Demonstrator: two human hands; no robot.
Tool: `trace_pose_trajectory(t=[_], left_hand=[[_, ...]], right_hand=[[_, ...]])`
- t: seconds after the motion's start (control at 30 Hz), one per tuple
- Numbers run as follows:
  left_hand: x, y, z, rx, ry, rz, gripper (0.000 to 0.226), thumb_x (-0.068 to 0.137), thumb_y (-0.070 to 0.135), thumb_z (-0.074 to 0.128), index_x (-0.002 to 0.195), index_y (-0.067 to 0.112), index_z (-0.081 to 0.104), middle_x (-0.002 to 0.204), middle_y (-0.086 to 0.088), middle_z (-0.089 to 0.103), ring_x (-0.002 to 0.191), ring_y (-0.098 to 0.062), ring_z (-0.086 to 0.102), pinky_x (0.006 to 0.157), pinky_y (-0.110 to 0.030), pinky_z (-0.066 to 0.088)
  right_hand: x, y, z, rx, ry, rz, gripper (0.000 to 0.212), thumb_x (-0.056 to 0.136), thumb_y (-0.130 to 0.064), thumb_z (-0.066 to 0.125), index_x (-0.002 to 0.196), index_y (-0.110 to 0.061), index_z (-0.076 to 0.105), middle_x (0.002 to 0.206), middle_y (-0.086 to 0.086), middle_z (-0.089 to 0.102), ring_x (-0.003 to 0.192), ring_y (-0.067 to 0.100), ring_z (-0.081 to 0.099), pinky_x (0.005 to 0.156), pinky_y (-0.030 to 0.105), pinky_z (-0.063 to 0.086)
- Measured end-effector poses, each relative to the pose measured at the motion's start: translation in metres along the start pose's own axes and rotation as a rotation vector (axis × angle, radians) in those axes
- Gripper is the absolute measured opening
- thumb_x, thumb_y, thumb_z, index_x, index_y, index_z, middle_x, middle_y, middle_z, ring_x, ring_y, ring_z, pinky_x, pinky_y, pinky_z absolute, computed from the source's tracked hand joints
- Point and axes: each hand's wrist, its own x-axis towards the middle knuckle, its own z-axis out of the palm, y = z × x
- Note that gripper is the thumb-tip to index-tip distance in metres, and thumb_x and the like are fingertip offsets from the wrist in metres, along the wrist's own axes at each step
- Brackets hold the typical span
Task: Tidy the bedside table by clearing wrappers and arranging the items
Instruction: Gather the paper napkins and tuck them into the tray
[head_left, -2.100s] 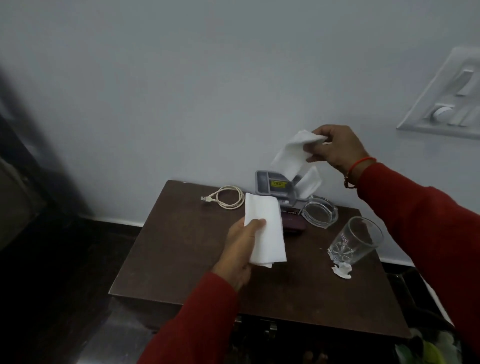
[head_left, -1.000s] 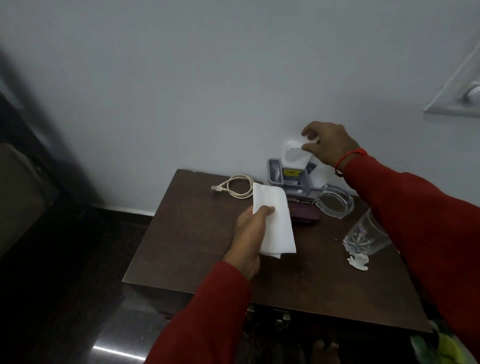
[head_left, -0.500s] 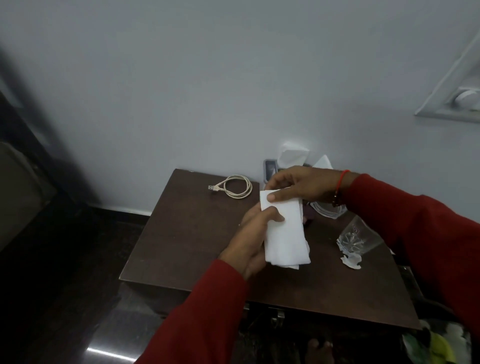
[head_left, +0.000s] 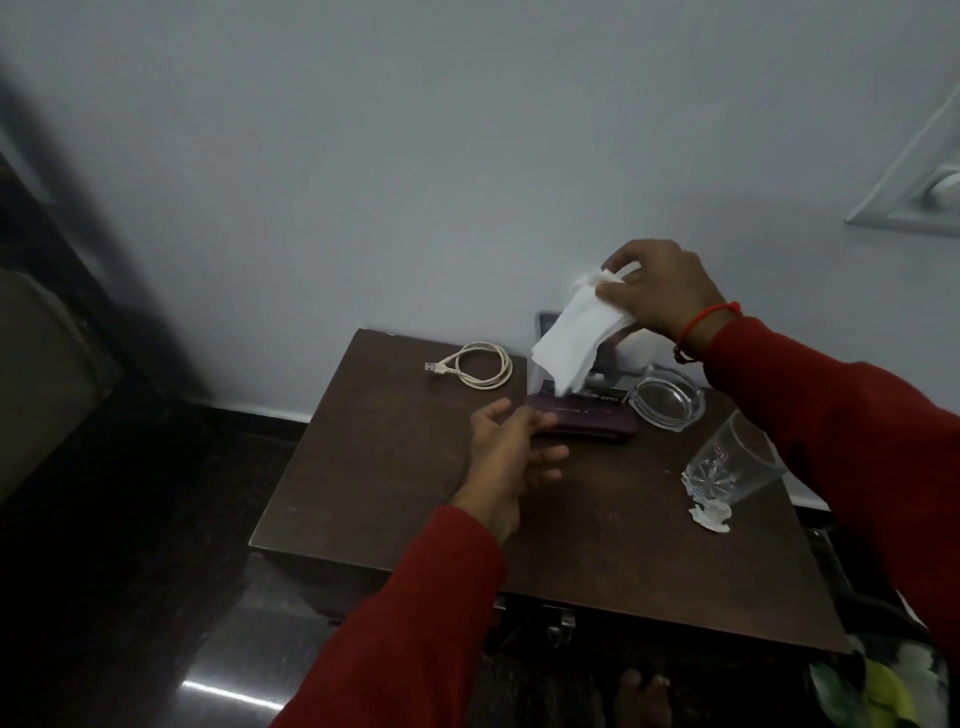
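Lettering on the dark box (head_left: 602, 396) at the back of the bedside table (head_left: 395, 467) reads something like "OPEL" from my remote feed; the rest of that print is too small for me to read. A purple flat case (head_left: 587, 421) below it carries a faint line of text I cannot make out. My right hand (head_left: 657, 293) pinches a white napkin (head_left: 574, 343) by its top corner above the grey holder (head_left: 548, 325), which the hanging paper mostly hides. My left hand (head_left: 511, 457) hovers over the tabletop with fingers loosely spread, holding nothing, its fingertips near the purple case. A drinking glass (head_left: 737, 462) stands near the right edge with a small red mark on its side, illegible; my right sleeve (head_left: 841, 447) covers part of its rim. A crumpled white wrapper (head_left: 710, 515) lies just beside the glass base. A glass ashtray (head_left: 667, 402) sits right of the box, a coiled white USB cable (head_left: 480, 365) toward the back left. A wall switch plate (head_left: 919, 192) is cut off at the frame's right edge.
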Motion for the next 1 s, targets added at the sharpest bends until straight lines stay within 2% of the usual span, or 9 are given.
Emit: trace_pose_trajectory(t=[0.07, 0.17, 0.2, 0.3, 0.37, 0.6, 0.8, 0.93, 1.0], left_hand=[[0.002, 0.0, -0.003, 0.017, 0.022, 0.001, 0.041, 0.1, 0.017, 0.052, 0.137, 0.023, 0.038, 0.108, -0.004, 0.075, 0.072, -0.021, 0.068, 0.057, -0.033, 0.052], [0.001, 0.003, -0.003, 0.024, 0.004, 0.001, 0.036, 0.102, 0.021, 0.051, 0.136, 0.022, 0.039, 0.103, -0.002, 0.075, 0.07, -0.021, 0.068, 0.057, -0.032, 0.052], [0.001, 0.003, -0.003, 0.032, 0.0, 0.0, 0.036, 0.102, 0.022, 0.05, 0.137, 0.022, 0.04, 0.102, -0.001, 0.075, 0.071, -0.021, 0.068, 0.058, -0.032, 0.052], [0.0, 0.001, -0.002, 0.055, -0.002, -0.007, 0.036, 0.103, 0.024, 0.05, 0.138, 0.021, 0.041, 0.103, -0.002, 0.075, 0.072, -0.021, 0.068, 0.058, -0.033, 0.052], [0.0, 0.001, -0.002, 0.071, -0.004, -0.01, 0.035, 0.103, 0.024, 0.049, 0.137, 0.021, 0.041, 0.106, -0.002, 0.074, 0.074, -0.021, 0.068, 0.058, -0.033, 0.051], [-0.002, 0.004, -0.005, 0.126, -0.019, -0.01, 0.031, 0.1, 0.021, 0.052, 0.128, 0.03, 0.044, 0.111, 0.0, 0.075, 0.082, -0.02, 0.069, 0.062, -0.032, 0.052], [-0.001, 0.002, -0.003, 0.144, -0.031, -0.001, 0.03, 0.099, 0.021, 0.051, 0.127, 0.03, 0.048, 0.111, 0.001, 0.074, 0.079, -0.018, 0.068, 0.062, -0.032, 0.052], [-0.001, 0.001, -0.002, 0.143, -0.033, -0.005, 0.026, 0.1, 0.024, 0.051, 0.125, 0.028, 0.052, 0.111, 0.0, 0.075, 0.079, -0.019, 0.068, 0.06, -0.031, 0.05], [-0.001, 0.001, -0.003, 0.144, -0.038, -0.014, 0.026, 0.101, 0.025, 0.051, 0.126, 0.027, 0.053, 0.111, 0.0, 0.075, 0.078, -0.019, 0.068, 0.059, -0.031, 0.05]], right_hand=[[0.007, 0.003, 0.005, -0.007, 0.051, 0.005, 0.023, 0.086, -0.018, 0.07, 0.108, -0.014, 0.07, 0.114, 0.013, 0.067, 0.096, 0.025, 0.065, 0.067, 0.021, 0.049], [0.016, 0.005, 0.011, -0.005, 0.05, 0.043, 0.027, 0.088, -0.011, 0.067, 0.115, -0.008, 0.068, 0.124, 0.017, 0.062, 0.089, 0.029, 0.068, 0.041, 0.007, 0.045], [0.02, 0.006, 0.012, 0.007, 0.048, 0.065, 0.029, 0.088, -0.009, 0.067, 0.116, -0.006, 0.067, 0.125, 0.018, 0.062, 0.091, 0.032, 0.07, 0.043, 0.011, 0.05], [0.03, 0.002, 0.01, -0.074, 0.008, 0.127, 0.036, 0.087, -0.008, 0.068, 0.122, -0.002, 0.065, 0.126, 0.02, 0.064, 0.104, 0.034, 0.069, 0.082, 0.034, 0.06], [0.036, -0.002, 0.01, -0.08, -0.015, 0.159, 0.037, 0.086, -0.004, 0.066, 0.122, 0.001, 0.064, 0.126, 0.02, 0.065, 0.104, 0.035, 0.07, 0.087, 0.039, 0.059], [0.044, -0.021, 0.003, -0.194, -0.045, 0.175, 0.028, 0.089, 0.001, 0.061, 0.116, 0.007, 0.065, 0.117, 0.023, 0.07, 0.099, 0.033, 0.07, 0.056, 0.024, 0.043], [0.053, -0.032, 0.016, -0.243, -0.052, 0.118, 0.028, 0.087, -0.007, 0.063, 0.112, 0.003, 0.067, 0.115, 0.023, 0.07, 0.101, 0.036, 0.067, 0.071, 0.028, 0.046], [0.053, -0.036, 0.027, -0.209, -0.044, 0.114, 0.023, 0.089, -0.003, 0.059, 0.108, 0.007, 0.065, 0.108, 0.022, 0.067, 0.053, 0.021, 0.052, 0.039, 0.02, 0.04], [0.051, -0.032, 0.032, -0.185, -0.014, 0.117, 0.024, 0.088, -0.002, 0.059, 0.11, 0.006, 0.065, 0.113, 0.023, 0.067, 0.062, 0.028, 0.06, 0.04, 0.014, 0.042]])
